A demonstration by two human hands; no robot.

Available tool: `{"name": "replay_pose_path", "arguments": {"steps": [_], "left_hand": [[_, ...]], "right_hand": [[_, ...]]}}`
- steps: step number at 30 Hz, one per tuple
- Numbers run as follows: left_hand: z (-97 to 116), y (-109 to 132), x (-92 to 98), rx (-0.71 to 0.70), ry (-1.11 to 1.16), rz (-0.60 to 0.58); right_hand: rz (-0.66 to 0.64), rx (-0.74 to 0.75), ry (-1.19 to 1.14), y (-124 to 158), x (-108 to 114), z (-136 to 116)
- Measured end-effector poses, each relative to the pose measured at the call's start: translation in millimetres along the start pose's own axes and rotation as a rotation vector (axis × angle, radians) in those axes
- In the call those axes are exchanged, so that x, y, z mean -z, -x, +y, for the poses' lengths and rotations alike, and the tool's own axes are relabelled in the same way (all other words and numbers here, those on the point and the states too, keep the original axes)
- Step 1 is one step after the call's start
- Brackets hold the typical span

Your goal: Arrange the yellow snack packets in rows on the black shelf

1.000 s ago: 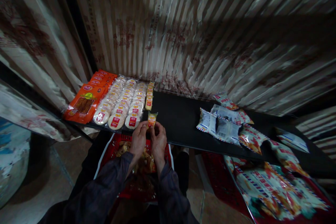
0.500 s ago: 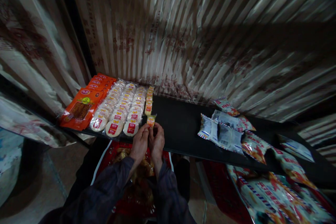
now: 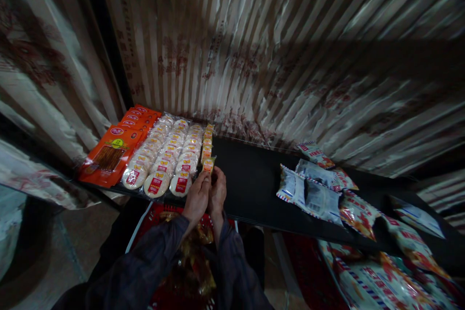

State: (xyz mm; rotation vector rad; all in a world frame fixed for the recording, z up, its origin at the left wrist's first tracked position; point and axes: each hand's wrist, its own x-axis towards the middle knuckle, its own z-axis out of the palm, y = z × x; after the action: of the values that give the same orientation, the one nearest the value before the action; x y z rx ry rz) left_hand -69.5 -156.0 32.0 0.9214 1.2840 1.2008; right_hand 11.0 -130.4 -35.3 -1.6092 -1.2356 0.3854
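My left hand (image 3: 198,196) and my right hand (image 3: 217,191) are close together over the black shelf's front edge. Between their fingertips they pinch a small yellow snack packet (image 3: 208,164), its upper part showing above the thumbs. The packet overlaps the near end of a column of similar yellow packets (image 3: 207,142). Just left of it lie rows of round white rice crackers (image 3: 180,183) in clear wrappers with red labels. Orange snack bags (image 3: 109,152) overlap in a column at the shelf's left end.
On the right of the black shelf (image 3: 250,179) lie scattered white-and-red snack bags (image 3: 321,198). Below my arms is a red basket (image 3: 145,223) with shiny wrapped packets. Another container at lower right holds larger snack bags (image 3: 374,276). A patterned curtain (image 3: 232,58) hangs behind.
Both hands have brought the yellow packet up against the near end of the yellow column, which it now overlaps. The camera view has shifted slightly.
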Motion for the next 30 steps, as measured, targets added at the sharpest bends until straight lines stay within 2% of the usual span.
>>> {"name": "replay_pose_path", "arguments": {"steps": [7,11,18,30], "left_hand": [[4,-5,-0.2,-0.017,-0.138,-0.042],[3,-8,-1.0,-0.049,-0.205,-0.018],[-2,-13,-2.5,-0.098,-0.194,-0.020],[-10,-13,-5.1,-0.103,-0.257,-0.068]], "right_hand": [[-0.042,-0.001,0.019,-5,-4,0],[-0.062,-0.012,0.034,-7,-5,-2],[-0.087,-0.020,0.049,-12,-5,-1],[-0.115,-0.021,0.007,-15,-3,3]]}}
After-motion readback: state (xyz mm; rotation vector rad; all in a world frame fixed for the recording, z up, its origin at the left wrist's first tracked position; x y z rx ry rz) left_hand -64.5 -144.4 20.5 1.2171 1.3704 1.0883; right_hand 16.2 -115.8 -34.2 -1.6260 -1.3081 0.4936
